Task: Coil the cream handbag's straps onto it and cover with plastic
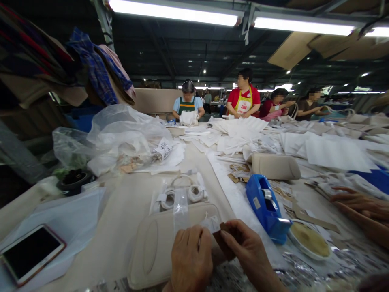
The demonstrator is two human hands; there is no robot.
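A beige handbag [158, 243] lies flat before me, with an oval seam on its left side. Clear wrap [181, 207] crosses its top edge, and white-wrapped straps [196, 192] sit just beyond. Over the bag's right part my left hand [192, 255] is closed with fingers curled; what it grips is hidden. Close by, my right hand [247, 249] pinches a dark brown card tag [224, 243] between thumb and fingers. A small white label [210, 224] shows between the two hands, touching the brown tag's upper end.
Right of my hands stand a blue tape dispenser [266, 207] and a round dish [310, 240]. Another person's hands [361, 207] are at far right. A phone [33, 253] lies left. Plastic bags [121, 129], white sheets [337, 150] and another beige bag [275, 166] lie farther back.
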